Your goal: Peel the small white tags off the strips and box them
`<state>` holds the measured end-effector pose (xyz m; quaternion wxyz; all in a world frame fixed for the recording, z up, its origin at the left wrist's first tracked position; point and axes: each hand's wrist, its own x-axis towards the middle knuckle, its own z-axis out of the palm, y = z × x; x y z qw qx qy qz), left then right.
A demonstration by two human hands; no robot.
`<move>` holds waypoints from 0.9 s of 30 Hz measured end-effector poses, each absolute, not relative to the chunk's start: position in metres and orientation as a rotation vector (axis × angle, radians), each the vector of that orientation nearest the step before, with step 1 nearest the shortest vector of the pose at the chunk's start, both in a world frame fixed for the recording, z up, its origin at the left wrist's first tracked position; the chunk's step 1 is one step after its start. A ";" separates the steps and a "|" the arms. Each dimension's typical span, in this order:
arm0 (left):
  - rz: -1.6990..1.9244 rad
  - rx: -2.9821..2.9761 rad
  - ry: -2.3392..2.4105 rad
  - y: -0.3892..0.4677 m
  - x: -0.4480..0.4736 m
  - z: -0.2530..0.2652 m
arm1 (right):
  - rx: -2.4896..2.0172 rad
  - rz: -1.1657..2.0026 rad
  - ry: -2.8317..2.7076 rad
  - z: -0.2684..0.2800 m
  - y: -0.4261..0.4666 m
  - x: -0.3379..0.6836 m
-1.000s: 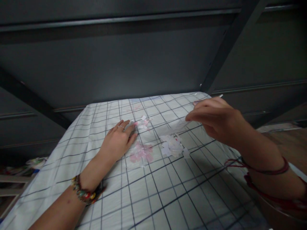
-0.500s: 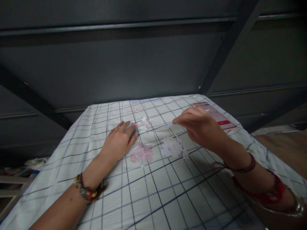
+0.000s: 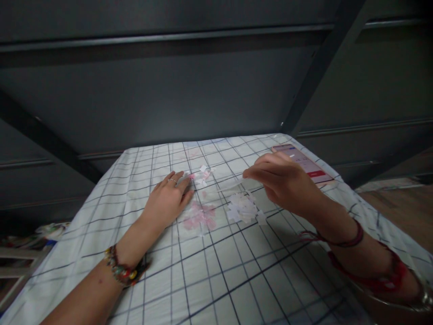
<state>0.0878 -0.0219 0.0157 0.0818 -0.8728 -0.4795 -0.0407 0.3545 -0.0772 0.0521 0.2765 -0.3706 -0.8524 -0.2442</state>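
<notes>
My left hand point(image 3: 169, 195) rests on the checked cloth with its fingers stretched out. Its fingertips are beside a small cluster of white and pink pieces point(image 3: 203, 175). In a pinch, my right hand point(image 3: 282, 180) holds one end of a thin, translucent plastic film point(image 3: 232, 183), which slants down leftward over the cloth. Whether the film is a bag or a loose sheet, I cannot tell. Below it lies a pile of small white pieces point(image 3: 242, 207). Left of that pile is a pile of pale pink pieces point(image 3: 200, 216), near my left thumb.
A white cloth point(image 3: 162, 280) with dark grid lines covers the table. A phone point(image 3: 306, 164) with a lit screen lies at the right, behind my right hand. Dark grey panels point(image 3: 176, 99) rise at the far edge. A light slatted rack point(image 3: 20, 259) stands low at the left.
The film's free end has shifted slightly, and a small pink piece now shows on the cloth beneath it. Both hands are in nearly the same place.
</notes>
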 end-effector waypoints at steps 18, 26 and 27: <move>-0.113 -2.569 -1.451 -0.021 0.088 0.014 | -1.013 -0.697 -2.287 0.058 -0.084 0.361; -0.081 -2.554 -1.471 -0.021 0.089 0.016 | -0.919 -0.721 -2.289 0.061 -0.089 0.357; -0.074 -2.550 -1.474 -0.021 0.089 0.016 | -0.950 -0.736 -2.296 0.060 -0.089 0.358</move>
